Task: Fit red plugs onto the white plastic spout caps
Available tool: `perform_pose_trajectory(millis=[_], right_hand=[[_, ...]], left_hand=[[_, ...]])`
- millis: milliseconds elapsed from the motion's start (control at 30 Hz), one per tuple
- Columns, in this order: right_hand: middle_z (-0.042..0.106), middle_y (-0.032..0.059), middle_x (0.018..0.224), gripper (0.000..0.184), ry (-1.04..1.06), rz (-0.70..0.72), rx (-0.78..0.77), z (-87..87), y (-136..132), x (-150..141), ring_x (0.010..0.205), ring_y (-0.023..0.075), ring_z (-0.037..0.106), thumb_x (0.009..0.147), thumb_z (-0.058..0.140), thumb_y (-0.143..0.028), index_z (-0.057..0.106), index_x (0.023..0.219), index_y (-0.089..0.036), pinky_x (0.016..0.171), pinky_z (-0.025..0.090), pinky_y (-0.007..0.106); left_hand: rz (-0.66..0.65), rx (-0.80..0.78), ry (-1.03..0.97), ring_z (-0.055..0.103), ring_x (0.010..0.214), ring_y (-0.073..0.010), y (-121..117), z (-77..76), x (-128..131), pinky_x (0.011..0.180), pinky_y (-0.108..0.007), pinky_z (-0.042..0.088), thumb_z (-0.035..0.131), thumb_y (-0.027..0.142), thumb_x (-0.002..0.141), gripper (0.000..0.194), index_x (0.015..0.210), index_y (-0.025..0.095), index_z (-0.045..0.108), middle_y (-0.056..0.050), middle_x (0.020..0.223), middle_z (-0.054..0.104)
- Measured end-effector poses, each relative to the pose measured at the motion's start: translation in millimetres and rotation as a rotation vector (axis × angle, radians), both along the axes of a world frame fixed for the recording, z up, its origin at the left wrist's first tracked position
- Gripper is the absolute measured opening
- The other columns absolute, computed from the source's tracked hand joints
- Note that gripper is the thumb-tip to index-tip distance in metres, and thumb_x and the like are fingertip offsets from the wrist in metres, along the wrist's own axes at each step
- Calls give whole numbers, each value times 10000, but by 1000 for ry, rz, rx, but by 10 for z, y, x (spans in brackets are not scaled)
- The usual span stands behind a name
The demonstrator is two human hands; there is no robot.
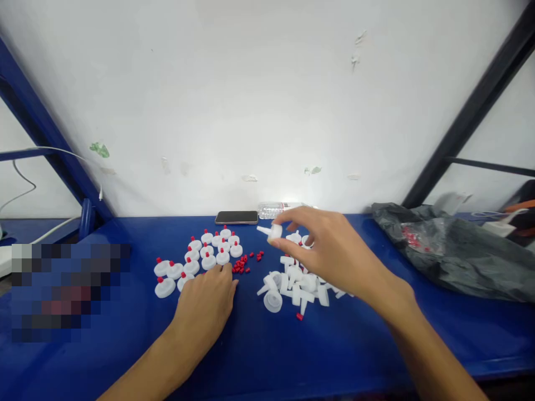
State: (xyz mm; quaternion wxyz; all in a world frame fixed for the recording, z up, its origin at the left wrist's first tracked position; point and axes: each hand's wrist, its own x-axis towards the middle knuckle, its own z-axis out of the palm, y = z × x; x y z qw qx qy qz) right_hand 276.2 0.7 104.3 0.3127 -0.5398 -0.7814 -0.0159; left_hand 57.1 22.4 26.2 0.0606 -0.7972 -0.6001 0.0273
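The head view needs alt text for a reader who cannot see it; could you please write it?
The right hand holds a white nozzle above a blue table, near a pile of nozzles; the left hand is beside loose red caps and a group of red-capped nozzles.

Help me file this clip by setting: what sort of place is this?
Probably a small workshop: a blue tabletop holds a heap of white nozzle caps, loose red tip covers and a cluster of red-tipped nozzle caps.
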Motion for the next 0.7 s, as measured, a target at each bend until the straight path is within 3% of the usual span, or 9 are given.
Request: perform_pose_trajectory(millis=[167,367,500,700], right_hand=[[787,24,975,268,-72,23,69,53,403,29,857,209,720,936,666,-412,723,1131,-237,718,477,318],[794,71,979,311,131,-50,101,-332,728,67,811,205,736,962,594,-389,706,1165,-182,747,499,335],[785,81,860,336,116,-120,75,-584,812,201,816,246,742,962,584,-389,703,1188,-171,724,491,347],[786,89,948,327,90,-131,78,-663,797,235,814,235,742,984,553,-364,662,1227,-173,706,479,325]], left_hand=[[-3,8,36,749,885,-351,88,-10,68,674,-393,537,390,241,1019,319,1086,148,688,-161,994,760],[4,-10,75,746,925,-319,132,-22,61,658,-341,495,339,238,1039,328,1090,181,657,-119,1006,763],[2,-13,77,741,898,-304,81,51,43,634,-338,459,330,258,1050,318,1081,204,642,-93,1060,743],[-54,35,-118,728,818,-275,166,178,-5,672,-334,438,393,266,1031,267,987,216,651,-62,888,759]])
